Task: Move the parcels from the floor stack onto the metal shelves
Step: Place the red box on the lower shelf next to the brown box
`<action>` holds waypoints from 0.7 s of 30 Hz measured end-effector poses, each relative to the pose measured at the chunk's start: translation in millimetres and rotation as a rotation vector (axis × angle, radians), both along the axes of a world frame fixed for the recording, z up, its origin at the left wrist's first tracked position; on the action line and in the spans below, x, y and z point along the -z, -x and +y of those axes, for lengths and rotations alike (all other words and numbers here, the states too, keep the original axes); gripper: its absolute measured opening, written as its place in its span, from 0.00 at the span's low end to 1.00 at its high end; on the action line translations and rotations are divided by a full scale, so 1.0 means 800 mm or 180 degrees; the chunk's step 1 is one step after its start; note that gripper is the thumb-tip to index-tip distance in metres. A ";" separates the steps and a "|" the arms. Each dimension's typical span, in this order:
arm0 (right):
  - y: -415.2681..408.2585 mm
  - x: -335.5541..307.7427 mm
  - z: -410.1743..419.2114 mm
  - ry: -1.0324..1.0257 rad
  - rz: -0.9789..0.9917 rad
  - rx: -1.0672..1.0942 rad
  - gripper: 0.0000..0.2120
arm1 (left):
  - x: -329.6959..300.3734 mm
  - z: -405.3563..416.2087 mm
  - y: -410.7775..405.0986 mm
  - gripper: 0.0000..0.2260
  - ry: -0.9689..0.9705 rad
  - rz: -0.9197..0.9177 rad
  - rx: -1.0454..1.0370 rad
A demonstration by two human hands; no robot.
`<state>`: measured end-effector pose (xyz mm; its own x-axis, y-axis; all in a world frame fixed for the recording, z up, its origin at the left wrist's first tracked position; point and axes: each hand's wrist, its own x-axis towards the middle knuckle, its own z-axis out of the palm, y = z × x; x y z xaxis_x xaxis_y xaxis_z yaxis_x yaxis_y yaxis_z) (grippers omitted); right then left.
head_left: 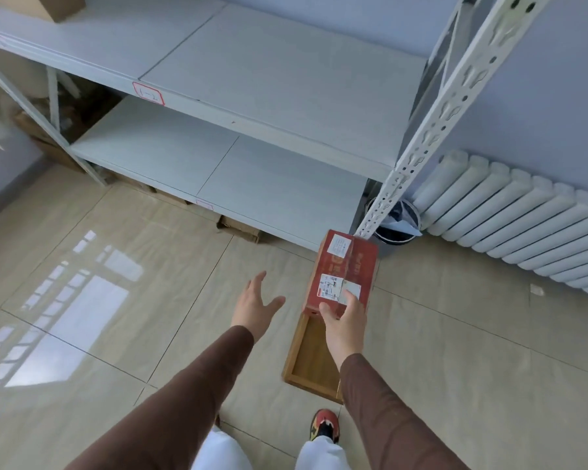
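Fingers (348, 298) of right hand (345, 320) grip one red parcel (345, 269).

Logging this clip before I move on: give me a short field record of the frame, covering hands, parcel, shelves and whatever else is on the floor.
right hand: right hand grips the near end of the red parcel, thumb on its side
left hand: left hand open, fingers spread, holding nothing
parcel: red box with two white labels, held above the floor
shelves: lower shelf and upper shelf bare in front of the person; brown carton at the upper shelf's far left
floor: shallow wooden tray below the parcel
beside rack: bin, radiator
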<state>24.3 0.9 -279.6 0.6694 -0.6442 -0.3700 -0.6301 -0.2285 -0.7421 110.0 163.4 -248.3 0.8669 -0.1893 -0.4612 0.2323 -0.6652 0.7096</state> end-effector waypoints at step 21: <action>-0.016 0.258 -0.176 -0.0980 0.0889 0.0148 0.31 | 0.288 -0.185 -0.020 0.35 0.0072 0.1026 -0.0433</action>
<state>36.8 -139.9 -485.8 0.4889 -0.5024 -0.7132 -0.8212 0.0107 -0.5705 125.7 15.6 -478.4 0.6952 -0.0954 -0.7124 0.5323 -0.5976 0.5995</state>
